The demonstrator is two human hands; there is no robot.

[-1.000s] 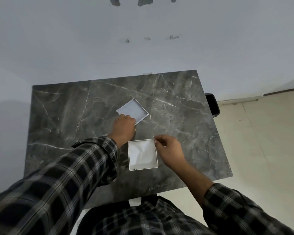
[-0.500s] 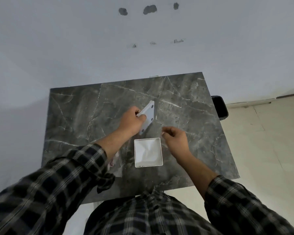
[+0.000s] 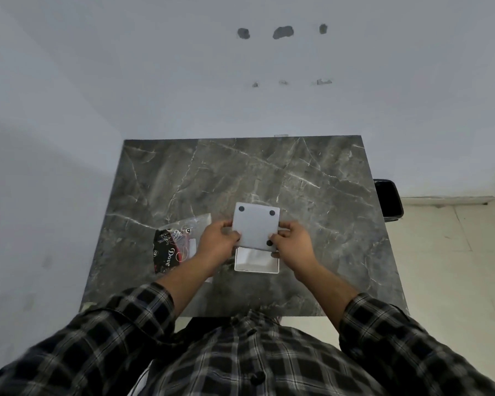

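showing "dove" in white, black packet (image 3: pixel 166 254) lies beside left hand (image 3: pixel 216 242).

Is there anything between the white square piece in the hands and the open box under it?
Nothing visible. The left hand and right hand hold the piece above the box; its seen part looks free, the rest is hidden under the piece. The bag lies to the left.

Worn on the head, above the near edge of the table (image 3: pixel 240 172). Faced forward and steeply down, close over the left hand (image 3: pixel 216 241) and right hand (image 3: pixel 293 245), with the white square cover (image 3: pixel 255 228) near mid-frame. Took in the whole tabletop, the far wall (image 3: pixel 183 81), the floor (image 3: pixel 455 267) at right, and the plaid sleeves (image 3: pixel 112 338) nearest.
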